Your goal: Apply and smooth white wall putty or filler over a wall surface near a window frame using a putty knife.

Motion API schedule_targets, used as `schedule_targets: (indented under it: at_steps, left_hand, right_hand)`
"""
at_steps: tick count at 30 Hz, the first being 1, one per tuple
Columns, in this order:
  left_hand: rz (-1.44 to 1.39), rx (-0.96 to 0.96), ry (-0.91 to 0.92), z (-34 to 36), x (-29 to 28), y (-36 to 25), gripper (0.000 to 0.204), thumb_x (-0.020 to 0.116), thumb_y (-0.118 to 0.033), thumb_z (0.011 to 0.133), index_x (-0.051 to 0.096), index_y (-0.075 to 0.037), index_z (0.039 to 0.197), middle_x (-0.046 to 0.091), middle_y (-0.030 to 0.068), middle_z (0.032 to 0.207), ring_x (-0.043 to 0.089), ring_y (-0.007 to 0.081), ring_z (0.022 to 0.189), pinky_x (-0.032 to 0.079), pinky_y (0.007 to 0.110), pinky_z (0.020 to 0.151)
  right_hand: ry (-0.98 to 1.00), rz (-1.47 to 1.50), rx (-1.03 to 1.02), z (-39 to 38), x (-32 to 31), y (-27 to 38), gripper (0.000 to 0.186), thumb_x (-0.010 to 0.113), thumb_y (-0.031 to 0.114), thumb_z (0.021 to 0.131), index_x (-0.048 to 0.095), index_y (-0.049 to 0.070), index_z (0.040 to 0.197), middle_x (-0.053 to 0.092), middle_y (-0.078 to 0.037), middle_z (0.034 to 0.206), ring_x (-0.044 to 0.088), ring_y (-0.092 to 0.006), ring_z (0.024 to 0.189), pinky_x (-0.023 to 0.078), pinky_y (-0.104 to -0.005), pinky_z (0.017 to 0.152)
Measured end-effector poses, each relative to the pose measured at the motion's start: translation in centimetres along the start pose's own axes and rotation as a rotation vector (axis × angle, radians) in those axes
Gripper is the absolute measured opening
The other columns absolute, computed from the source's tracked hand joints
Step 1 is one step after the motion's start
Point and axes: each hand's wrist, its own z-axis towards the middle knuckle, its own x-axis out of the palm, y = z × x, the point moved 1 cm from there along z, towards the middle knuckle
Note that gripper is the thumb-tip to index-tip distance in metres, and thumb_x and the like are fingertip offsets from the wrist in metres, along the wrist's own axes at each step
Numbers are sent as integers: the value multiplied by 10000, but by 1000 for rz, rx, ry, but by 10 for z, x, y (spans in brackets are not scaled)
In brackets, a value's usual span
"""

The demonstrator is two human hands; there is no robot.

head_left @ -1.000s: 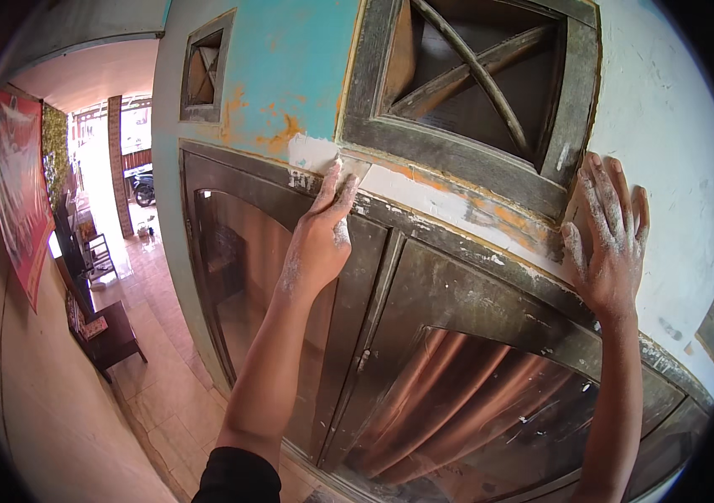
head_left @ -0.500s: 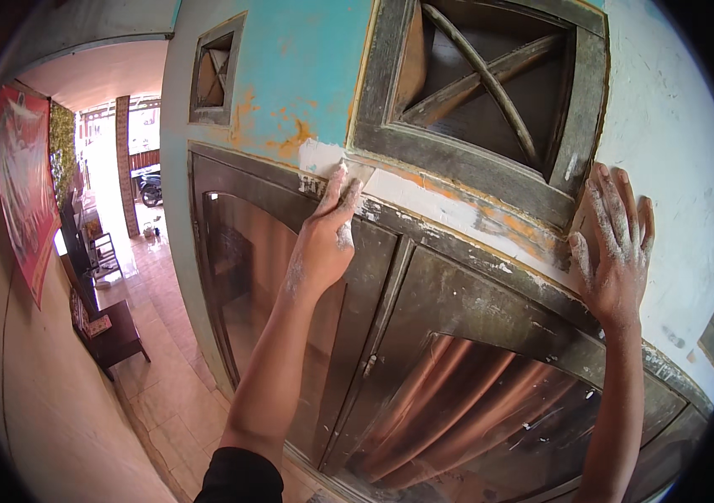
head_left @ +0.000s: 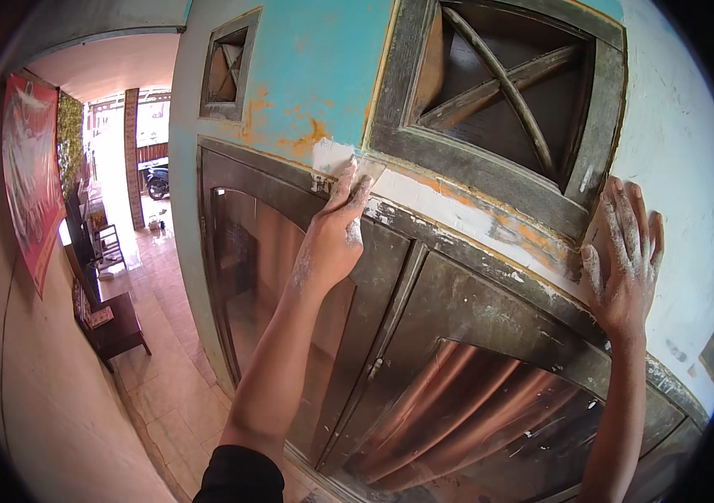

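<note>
My left hand (head_left: 338, 239), dusted with white putty, pinches a thin, flat putty scraper (head_left: 376, 172). Its index finger stretches along the blade, which lies against the wall at the lower left corner of the dark wooden vent frame (head_left: 491, 172). White putty (head_left: 334, 157) covers a patch beside those fingertips, and a smeared strip (head_left: 432, 198) of white and orange runs rightward between the vent frame and the door frame below. My right hand (head_left: 625, 272) rests flat on the white wall by the vent's lower right corner, fingers spread and whitened. The scraper's grip is hidden by my left hand.
Below are dark wooden doors (head_left: 386, 293) with glass panes and brown curtains (head_left: 457, 411). Turquoise wall (head_left: 315, 67) surrounds a smaller vent (head_left: 227, 67). At left, a tiled passage (head_left: 160, 402) holds a dark low table (head_left: 122, 327); a red banner (head_left: 31, 176) hangs there.
The whole view has shifted slightly, so the wall and both hands sit a little further right and lower. Against the wall, both hands keep nearly the same places.
</note>
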Motion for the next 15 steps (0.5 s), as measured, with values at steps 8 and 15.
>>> schedule_targets:
  at_steps: [8,15]
  left_hand:
    - [-7,27,-14,-1,-1,6,623,518,142,875,588,-66,1458,414,183,1632,469,404,1436,461,435,1149]
    - [-15,39,-25,9,-3,15,624,518,144,885,577,-65,1470,408,200,1631,453,410,1447,458,431,1152]
  right_hand:
    - [32,-34,-11,-2,-1,-1,610,520,414,1049,441,156,1597,387,-42,1682,246,-247,1601,104,-503,1323]
    - [35,-25,0,-3,-1,-2,605,554,379,1033,461,144,1582,398,-59,1675,264,-256,1595,121,-505,1318]
